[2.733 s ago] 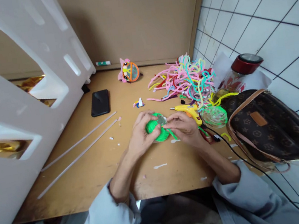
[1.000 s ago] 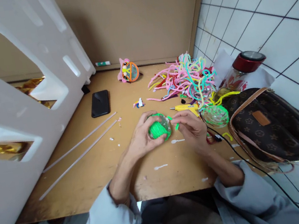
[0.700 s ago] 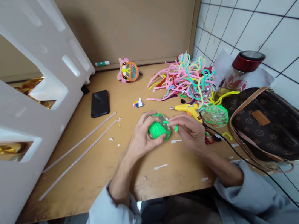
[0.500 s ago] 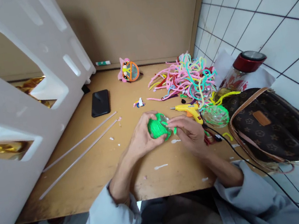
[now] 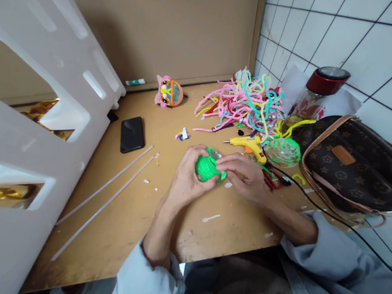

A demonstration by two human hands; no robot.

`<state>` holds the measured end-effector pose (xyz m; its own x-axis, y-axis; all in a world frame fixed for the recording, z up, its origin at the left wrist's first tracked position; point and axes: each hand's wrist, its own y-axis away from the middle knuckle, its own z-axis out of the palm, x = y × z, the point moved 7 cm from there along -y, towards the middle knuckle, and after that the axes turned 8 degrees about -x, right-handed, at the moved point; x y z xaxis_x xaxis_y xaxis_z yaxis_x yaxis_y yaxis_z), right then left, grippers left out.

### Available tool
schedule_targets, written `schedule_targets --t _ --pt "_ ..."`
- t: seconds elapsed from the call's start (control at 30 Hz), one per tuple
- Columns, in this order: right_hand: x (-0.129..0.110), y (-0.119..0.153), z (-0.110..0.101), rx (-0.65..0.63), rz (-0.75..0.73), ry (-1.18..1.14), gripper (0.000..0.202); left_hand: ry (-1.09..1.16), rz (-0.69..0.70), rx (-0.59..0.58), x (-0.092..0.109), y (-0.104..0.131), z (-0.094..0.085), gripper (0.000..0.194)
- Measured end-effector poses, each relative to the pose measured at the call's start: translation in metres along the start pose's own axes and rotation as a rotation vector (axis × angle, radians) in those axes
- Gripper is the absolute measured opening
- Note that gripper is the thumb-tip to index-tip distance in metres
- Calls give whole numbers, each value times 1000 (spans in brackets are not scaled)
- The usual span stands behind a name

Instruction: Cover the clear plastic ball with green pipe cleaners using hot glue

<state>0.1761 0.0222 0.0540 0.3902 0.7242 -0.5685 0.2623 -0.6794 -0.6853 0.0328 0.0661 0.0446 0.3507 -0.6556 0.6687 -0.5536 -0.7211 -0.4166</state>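
Observation:
A round piece wrapped in bright green fuzzy stem (image 5: 206,167) is held above the middle of the wooden table. My left hand (image 5: 187,175) is closed round its left side, thumb below and fingers above. At its right edge, the fingers of my right hand (image 5: 245,175) are pinched together on a green stem end, which is mostly hidden by the fingertips. Just right of my right hand lies a yellow glue gun (image 5: 247,145), its nozzle pointing left. Beyond it sits another round clear piece with green strands (image 5: 283,151).
A pile of colourful fuzzy stems (image 5: 245,103) lies behind the glue gun. A brown handbag (image 5: 371,162) and a red-lidded bottle (image 5: 325,87) stand right. Left are a black phone (image 5: 131,134), two pale sticks (image 5: 107,202) and a white plastic crate (image 5: 69,88).
My right hand has moved slightly left, closer against the green piece. The loose green end that stuck out below its fingers is now mostly hidden.

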Motion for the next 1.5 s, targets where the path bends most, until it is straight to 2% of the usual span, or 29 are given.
schedule_targets --t 0.63,1.23,1.5 --pt "2 -1 3 3 -18 17 22 -25 23 -15 3 0 0 42" --pt "11 3 5 -13 61 6 21 -36 -8 -67 1 3 1 35" --pt "15 0 -1 41 114 -35 16 -124 -29 -68 -1 5 3 45"
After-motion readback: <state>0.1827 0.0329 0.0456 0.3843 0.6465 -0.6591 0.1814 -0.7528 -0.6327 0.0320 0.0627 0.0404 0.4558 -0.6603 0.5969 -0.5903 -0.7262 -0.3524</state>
